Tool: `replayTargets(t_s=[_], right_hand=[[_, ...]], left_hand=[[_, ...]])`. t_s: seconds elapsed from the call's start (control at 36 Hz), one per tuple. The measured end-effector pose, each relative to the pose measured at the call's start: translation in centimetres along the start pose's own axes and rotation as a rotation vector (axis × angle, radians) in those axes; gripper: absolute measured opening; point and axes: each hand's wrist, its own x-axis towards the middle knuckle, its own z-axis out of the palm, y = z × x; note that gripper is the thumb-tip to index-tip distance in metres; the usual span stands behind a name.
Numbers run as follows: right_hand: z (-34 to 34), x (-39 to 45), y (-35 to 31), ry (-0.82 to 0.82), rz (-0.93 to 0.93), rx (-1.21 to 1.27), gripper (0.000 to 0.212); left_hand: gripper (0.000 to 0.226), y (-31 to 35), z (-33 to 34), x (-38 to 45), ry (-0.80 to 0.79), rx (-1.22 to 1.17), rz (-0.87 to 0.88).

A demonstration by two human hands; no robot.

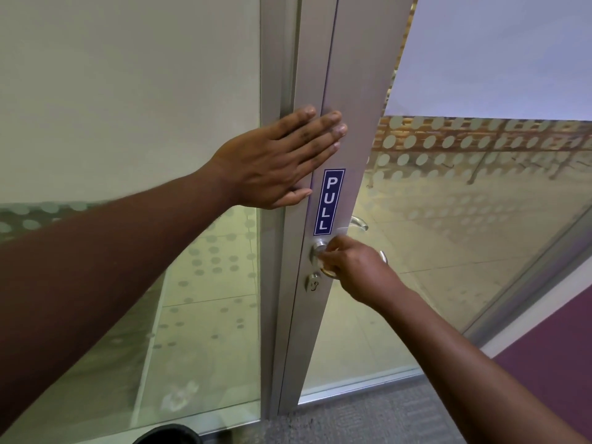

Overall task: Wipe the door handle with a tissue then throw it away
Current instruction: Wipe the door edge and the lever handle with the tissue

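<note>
The silver lever door handle sits on the grey metal stile of a glass door, under a blue PULL sticker. My right hand is closed around the handle next to its round base. A faint pale bit of tissue shows just above the fingers; the rest is hidden in the hand. Higher up, my left hand lies flat on the door edge, fingers spread, holding nothing. A keyhole sits below the handle.
Frosted dotted glass panels stand on both sides of the stile. A dark round rim, perhaps a bin, shows at the bottom edge. Grey carpet lies below, and a purple wall stands at the right.
</note>
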Motion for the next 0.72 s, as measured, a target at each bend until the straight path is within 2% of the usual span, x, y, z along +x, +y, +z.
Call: replayTargets(t_s=[0.25, 0.33, 0.44, 0.53, 0.61, 0.72], right_hand=[[0.6, 0.1, -0.6, -0.079, -0.156, -0.198, 0.033], [0.4, -0.5, -0.5, -0.123, -0.209, -0.272, 0.025], [0.4, -1.7, 0.6, -0.095, -0.247, -0.32, 0.009], [0.8, -2.6, 1.9, -0.047, -0.274, -0.312, 0.01], [0.5, -3.3, 3.3, -0.084, -0.244, -0.264, 0.018], [-1.8, -2.7, 4.6, -0.042, -0.108, -0.026, 0.016]], left_hand=[[0.08, -0.1, -0.2, 0.0, 0.0, -0.004, -0.003], [0.079, -0.1, -0.1, 0.0, -0.002, -0.016, -0.006], [0.079, 0.0, -0.2, 0.1, -0.002, -0.001, -0.008], [0.079, -0.1, -0.3, 0.1, 0.006, 0.003, -0.005], [0.079, -0.1, -0.2, 0.1, 0.001, 0.0, -0.002], [0.079, -0.1, 0.0, 0.0, -0.007, 0.006, 0.003]])
